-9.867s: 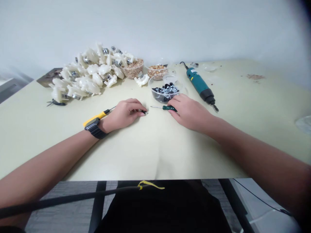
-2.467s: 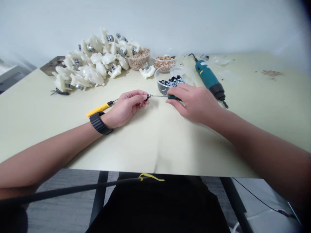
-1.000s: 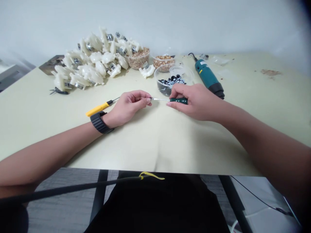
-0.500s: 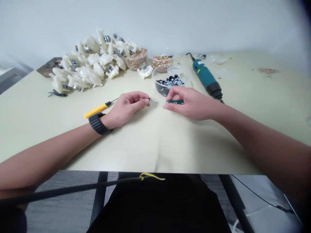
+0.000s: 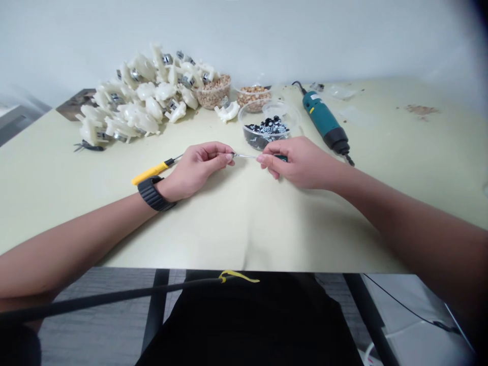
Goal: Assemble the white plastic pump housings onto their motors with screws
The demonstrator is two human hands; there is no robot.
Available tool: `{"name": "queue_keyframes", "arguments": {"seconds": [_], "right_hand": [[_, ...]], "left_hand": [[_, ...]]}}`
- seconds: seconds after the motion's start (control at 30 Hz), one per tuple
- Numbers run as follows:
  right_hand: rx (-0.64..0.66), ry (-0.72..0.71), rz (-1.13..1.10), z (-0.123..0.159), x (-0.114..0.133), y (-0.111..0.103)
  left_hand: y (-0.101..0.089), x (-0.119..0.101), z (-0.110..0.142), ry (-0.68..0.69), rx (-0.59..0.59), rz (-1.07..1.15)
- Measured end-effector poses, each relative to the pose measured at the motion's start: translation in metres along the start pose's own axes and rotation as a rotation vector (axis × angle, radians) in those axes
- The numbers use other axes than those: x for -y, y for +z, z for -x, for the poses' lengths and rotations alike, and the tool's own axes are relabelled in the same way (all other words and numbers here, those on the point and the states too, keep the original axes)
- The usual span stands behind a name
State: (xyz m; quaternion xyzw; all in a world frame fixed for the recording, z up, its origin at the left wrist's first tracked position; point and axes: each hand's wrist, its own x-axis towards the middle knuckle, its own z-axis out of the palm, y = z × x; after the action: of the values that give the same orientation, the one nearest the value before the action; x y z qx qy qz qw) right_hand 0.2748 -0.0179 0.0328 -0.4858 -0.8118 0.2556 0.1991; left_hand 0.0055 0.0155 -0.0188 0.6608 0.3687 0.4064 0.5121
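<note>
My right hand is closed round the dark green handle of a small screwdriver, its thin metal shaft pointing left. At the tip, my left hand pinches a tiny dark piece, too small to name and mostly covered by thumb and finger. The shaft's end meets this piece. Just behind my hands stands a round clear tub with black and silver small parts in it. Beside my left wrist lies a yellow-handled screwdriver, its shaft partly hidden behind the hand.
A heap of white plastic parts with metal pieces covers the back left. Two tubs of small brown pieces stand by it. Small black pliers lie in front. A teal power screwdriver rests at the right, near my forearm.
My right fingers have turned about the screwdriver handle: the thumb now lies further up toward the shaft and covers more of the handle. My left hand has barely moved.
</note>
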Motion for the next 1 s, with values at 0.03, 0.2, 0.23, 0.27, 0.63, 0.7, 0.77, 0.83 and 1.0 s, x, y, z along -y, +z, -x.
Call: {"name": "queue_keyframes", "arguments": {"seconds": [0.03, 0.2, 0.23, 0.27, 0.63, 0.7, 0.77, 0.83, 1.0], "right_hand": [[0.011, 0.0, 0.009, 0.0, -0.001, 0.001], [-0.086, -0.056, 0.091, -0.001, -0.007, 0.002], [-0.099, -0.072, 0.098, -0.001, -0.008, 0.002], [-0.105, -0.086, 0.104, -0.001, -0.009, 0.001], [0.06, 0.006, 0.041, -0.001, -0.002, -0.001], [0.06, -0.006, 0.039, -0.001, -0.004, 0.0], [0.018, -0.034, 0.042, -0.001, -0.006, 0.001], [-0.031, -0.069, 0.044, -0.002, -0.008, 0.003], [-0.022, -0.031, 0.014, -0.001, -0.003, 0.002]], "left_hand": [[0.0, 0.0, 0.0, -0.002, -0.001, 0.001], [0.001, -0.003, 0.001, -0.017, 0.002, -0.008], [0.001, -0.004, 0.001, -0.018, 0.0, -0.013], [0.001, -0.004, 0.002, -0.019, -0.003, -0.017], [0.005, -0.011, 0.002, -0.022, -0.009, -0.051], [0.006, -0.013, 0.003, -0.023, -0.01, -0.053], [0.007, -0.015, 0.003, -0.021, -0.009, -0.053], [0.008, -0.015, 0.003, -0.018, -0.007, -0.057], [0.007, -0.016, 0.004, -0.008, -0.007, -0.074]]}}
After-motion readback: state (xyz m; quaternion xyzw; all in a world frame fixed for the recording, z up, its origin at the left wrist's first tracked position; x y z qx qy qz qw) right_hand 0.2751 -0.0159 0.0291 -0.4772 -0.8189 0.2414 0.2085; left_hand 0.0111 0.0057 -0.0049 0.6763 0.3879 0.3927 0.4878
